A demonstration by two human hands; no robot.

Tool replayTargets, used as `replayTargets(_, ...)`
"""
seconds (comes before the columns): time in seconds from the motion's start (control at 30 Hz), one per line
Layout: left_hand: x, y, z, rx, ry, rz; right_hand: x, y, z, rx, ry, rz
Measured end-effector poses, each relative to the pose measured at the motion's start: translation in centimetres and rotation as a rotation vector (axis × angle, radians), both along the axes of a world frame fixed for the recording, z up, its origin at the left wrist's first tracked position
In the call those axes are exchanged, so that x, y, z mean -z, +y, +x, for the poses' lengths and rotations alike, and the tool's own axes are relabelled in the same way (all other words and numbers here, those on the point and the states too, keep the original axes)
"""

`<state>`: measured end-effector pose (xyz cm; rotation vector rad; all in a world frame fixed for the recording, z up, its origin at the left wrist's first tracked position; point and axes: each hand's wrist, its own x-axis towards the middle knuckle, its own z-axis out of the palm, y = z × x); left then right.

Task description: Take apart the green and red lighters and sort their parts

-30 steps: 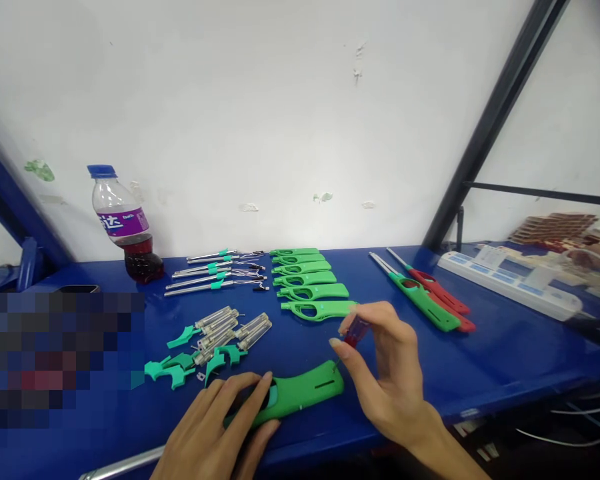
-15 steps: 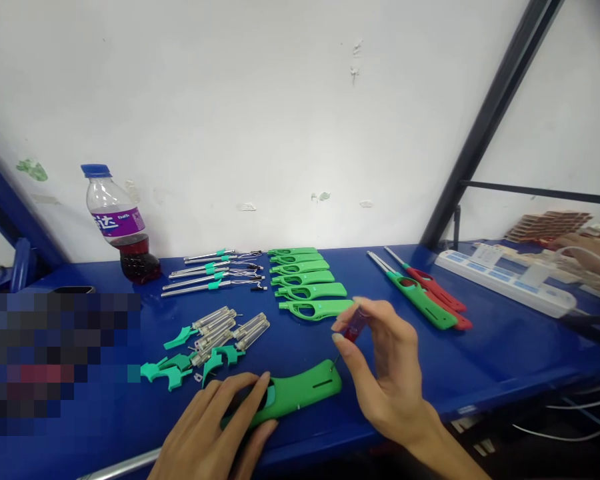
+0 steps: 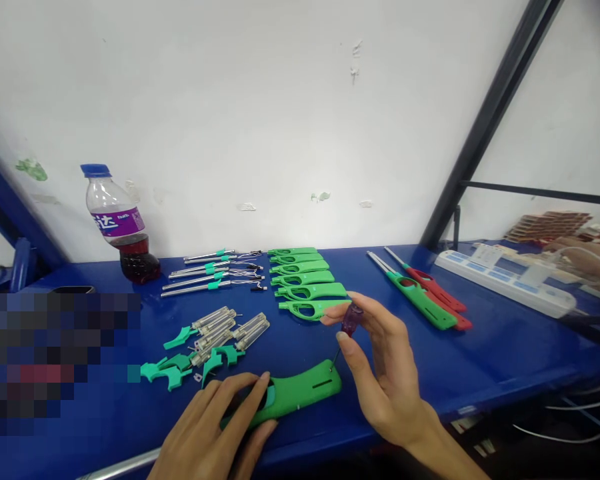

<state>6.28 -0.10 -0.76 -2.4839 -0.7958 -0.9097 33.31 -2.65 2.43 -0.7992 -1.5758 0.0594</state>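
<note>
My left hand (image 3: 207,427) is closed around the trigger part of a green gas lighter (image 3: 305,392), pressing it to the blue table near the front edge. The metal tube of this lighter sticks out at the lower left. Between the thumb and fingers of my right hand (image 3: 390,380) is a small screwdriver (image 3: 351,321) with a dark purple-red handle. Its thin shaft slants down to the hole at the lighter's rounded end. Whether a screw sits in that hole is too small to tell.
Behind are green lighter shells (image 3: 307,277), metal tubes with wires (image 3: 205,287), clear tanks (image 3: 217,333) and teal triggers (image 3: 175,367). A soda bottle (image 3: 125,227) stands at left. At right lie assembled lighters (image 3: 425,300) and a power strip (image 3: 505,283). Another person's hand (image 3: 590,250) shows far right.
The fingers of my right hand have shifted on the screwdriver handle, and more of the handle shows. My left hand and the lighter have stayed in place.
</note>
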Motion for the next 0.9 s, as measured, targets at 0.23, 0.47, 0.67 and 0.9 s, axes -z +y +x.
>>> replayTargets(0.23,-0.03,-0.14,-0.12,-0.001,0.003,-0.005,-0.80,0.05,0.00,0.032,-0.069,0.114)
replayTargets(0.47,-0.18,-0.18,0.16,-0.005,0.003,-0.006,-0.58,0.03,-0.07,0.023,-0.071,0.116)
replayTargets(0.67,-0.20,-0.14,0.20,-0.010,0.000,0.005,-0.49,0.09,0.06,0.052,-0.081,0.130)
replayTargets(0.9,0.11,-0.20,-0.15,-0.007,0.024,0.015,-0.87,0.04,-0.04,0.047,-0.092,0.151)
